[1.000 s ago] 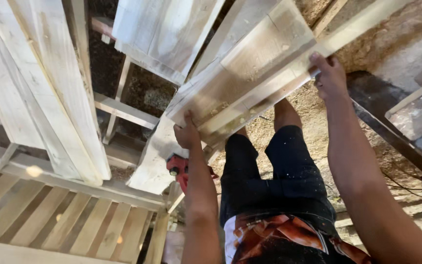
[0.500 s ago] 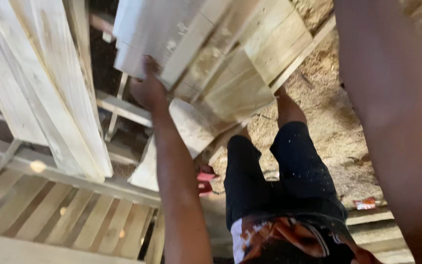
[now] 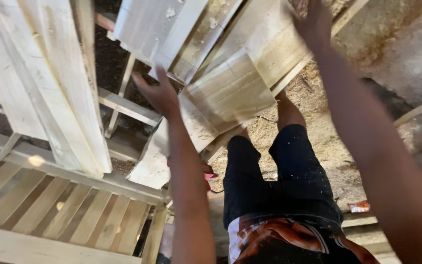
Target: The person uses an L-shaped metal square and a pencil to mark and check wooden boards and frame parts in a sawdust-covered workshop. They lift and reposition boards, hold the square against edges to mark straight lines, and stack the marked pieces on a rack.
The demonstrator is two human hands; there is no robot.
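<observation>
On the wooden panel point(image 3: 230, 93), both hands point(image 3: 159, 93) have shifted lower.

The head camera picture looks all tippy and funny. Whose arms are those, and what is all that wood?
The camera sits on a person's head and looks down, so you see that person's own arms and legs in dark trousers. The left hand is open, fingers spread, against a pale wooden pallet that is tilted up in front of them. The right hand reaches up to the pallet's far side, but it is blurred, so I cannot tell how it grips. More pallets stand around: one leaning on the left and one lying flat below. The ground is dusty with sawdust. Something small and red lies by the feet, mostly hidden.
</observation>
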